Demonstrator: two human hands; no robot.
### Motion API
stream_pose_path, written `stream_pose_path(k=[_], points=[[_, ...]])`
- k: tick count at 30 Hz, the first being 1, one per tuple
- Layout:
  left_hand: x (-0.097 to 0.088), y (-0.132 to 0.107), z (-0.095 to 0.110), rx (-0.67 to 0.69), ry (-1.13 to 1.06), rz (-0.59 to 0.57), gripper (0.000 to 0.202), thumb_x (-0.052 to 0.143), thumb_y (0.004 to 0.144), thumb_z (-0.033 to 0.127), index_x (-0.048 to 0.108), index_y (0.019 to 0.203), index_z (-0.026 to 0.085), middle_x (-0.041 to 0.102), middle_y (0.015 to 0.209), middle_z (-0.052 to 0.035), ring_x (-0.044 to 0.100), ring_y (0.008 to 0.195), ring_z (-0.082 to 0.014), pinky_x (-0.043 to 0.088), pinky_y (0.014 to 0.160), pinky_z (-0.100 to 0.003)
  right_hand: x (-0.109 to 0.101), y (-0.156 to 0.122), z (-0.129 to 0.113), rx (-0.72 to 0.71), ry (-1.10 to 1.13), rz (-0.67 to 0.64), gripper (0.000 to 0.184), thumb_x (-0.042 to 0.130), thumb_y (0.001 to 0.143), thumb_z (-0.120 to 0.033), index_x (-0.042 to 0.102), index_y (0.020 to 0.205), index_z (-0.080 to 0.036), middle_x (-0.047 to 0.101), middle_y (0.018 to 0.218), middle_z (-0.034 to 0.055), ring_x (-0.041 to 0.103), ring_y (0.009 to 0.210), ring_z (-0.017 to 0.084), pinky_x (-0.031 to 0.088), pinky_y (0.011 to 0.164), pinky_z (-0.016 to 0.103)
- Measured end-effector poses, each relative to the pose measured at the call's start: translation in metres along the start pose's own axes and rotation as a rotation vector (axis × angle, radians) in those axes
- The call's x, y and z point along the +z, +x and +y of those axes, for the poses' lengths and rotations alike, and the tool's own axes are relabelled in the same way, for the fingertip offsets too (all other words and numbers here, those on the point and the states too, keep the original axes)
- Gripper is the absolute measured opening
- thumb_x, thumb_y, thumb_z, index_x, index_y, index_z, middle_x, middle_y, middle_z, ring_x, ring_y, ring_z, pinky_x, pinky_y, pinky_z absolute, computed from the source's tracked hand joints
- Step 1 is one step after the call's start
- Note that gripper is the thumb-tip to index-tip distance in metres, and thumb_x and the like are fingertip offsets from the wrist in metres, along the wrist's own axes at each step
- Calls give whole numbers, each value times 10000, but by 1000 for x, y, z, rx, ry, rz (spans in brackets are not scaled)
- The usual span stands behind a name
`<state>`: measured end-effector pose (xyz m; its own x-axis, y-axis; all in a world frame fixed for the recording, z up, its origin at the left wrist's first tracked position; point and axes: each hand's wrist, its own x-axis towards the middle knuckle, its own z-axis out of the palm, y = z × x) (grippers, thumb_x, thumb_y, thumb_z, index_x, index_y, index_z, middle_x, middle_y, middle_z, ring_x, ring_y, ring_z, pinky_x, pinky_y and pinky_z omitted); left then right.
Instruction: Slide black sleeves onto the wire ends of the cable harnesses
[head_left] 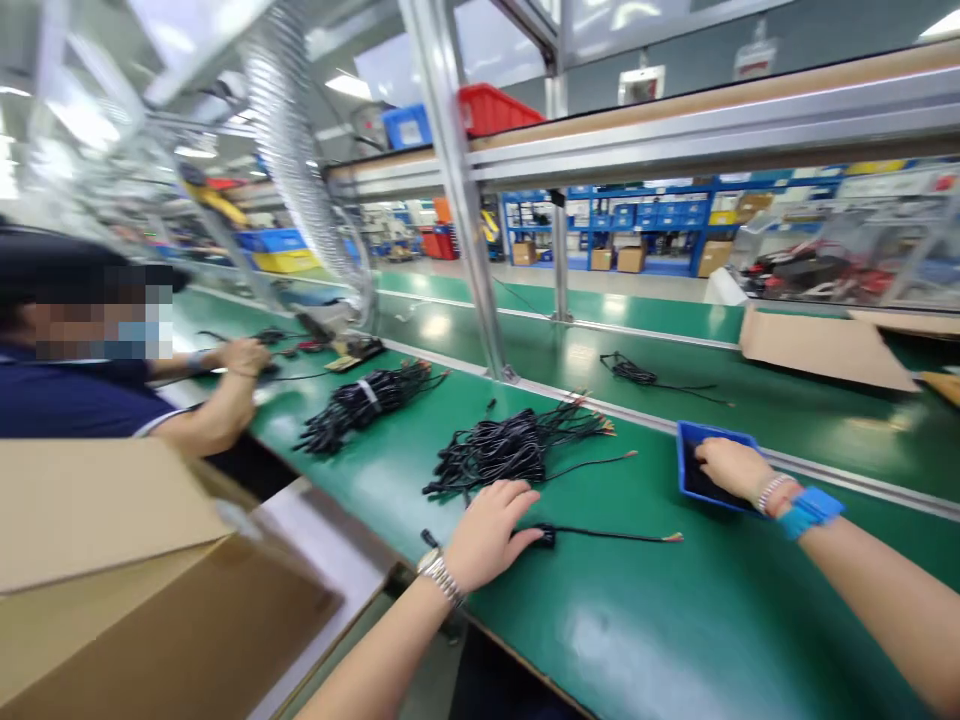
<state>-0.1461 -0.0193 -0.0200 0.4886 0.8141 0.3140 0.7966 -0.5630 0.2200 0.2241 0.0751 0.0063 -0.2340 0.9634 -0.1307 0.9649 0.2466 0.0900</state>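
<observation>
My left hand (491, 530) lies palm down over a black cable (607, 534) on the green bench, fingers stretched and thumb apart. Part of that cable is hidden beneath the palm; its stripped orange wire ends point right. Just beyond my fingers rests a bundle of black cables (499, 450), with loose wire ends fanning to the right. My right hand (735, 468) reaches into a small blue bin (681, 465) with its fingers curled down. Dark contents (709, 484) show inside the bin. Whatever the right fingertips grip is hidden.
Farther left lies a second cable bundle (367, 397) with a white tie. A co-worker's arm (217, 405) rests on the bench at left. An open cardboard box (172, 610) stands at lower left. A metal post (469, 220) rises behind the bundles; a single coiled cable (634, 372) lies beyond the rail.
</observation>
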Motion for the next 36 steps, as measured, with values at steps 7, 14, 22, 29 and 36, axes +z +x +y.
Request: stream_pose_path(k=[7, 14, 22, 29, 36], points=[[-60, 11, -73, -416, 100, 191, 346, 578, 745, 370, 579, 1052, 210, 577, 1120, -60, 496, 1049, -211, 375, 924, -331, 32, 27, 35, -93, 103, 15, 197, 482, 736, -208, 658, 816, -169, 617, 974, 214, 603, 861, 252, 381, 737, 343], [-120, 3, -138, -789, 144, 330, 318, 524, 775, 278, 586, 1014, 79, 634, 957, -164, 596, 830, -245, 445, 748, -361, 30, 24, 34, -58, 168, 34, 165, 457, 747, -283, 596, 673, -233, 634, 837, 151, 589, 686, 210, 354, 609, 327], [-17, 53, -4, -103, -28, -17, 222, 500, 800, 321, 622, 941, 201, 642, 925, -45, 545, 897, -185, 404, 837, -297, 9, 1, 22, -4, 104, 203, 234, 408, 738, -270, 603, 622, -215, 630, 716, 37, 551, 638, 172, 313, 539, 259], [65, 76, 104, 154, -135, -300, 304, 566, 750, 343, 560, 998, 167, 581, 964, -94, 519, 902, -236, 425, 773, -352, 5, -10, 27, -61, 574, 341, 149, 497, 641, -257, 613, 582, -185, 616, 638, 16, 524, 613, 149, 373, 631, 263], [72, 109, 115, -7, -266, -295, 111, 421, 822, 198, 526, 823, 164, 617, 773, -73, 571, 723, -192, 421, 649, -299, 9, -18, 26, 67, 822, 340, 210, 434, 714, -293, 575, 695, -138, 643, 687, 49, 558, 541, 118, 448, 551, 235]])
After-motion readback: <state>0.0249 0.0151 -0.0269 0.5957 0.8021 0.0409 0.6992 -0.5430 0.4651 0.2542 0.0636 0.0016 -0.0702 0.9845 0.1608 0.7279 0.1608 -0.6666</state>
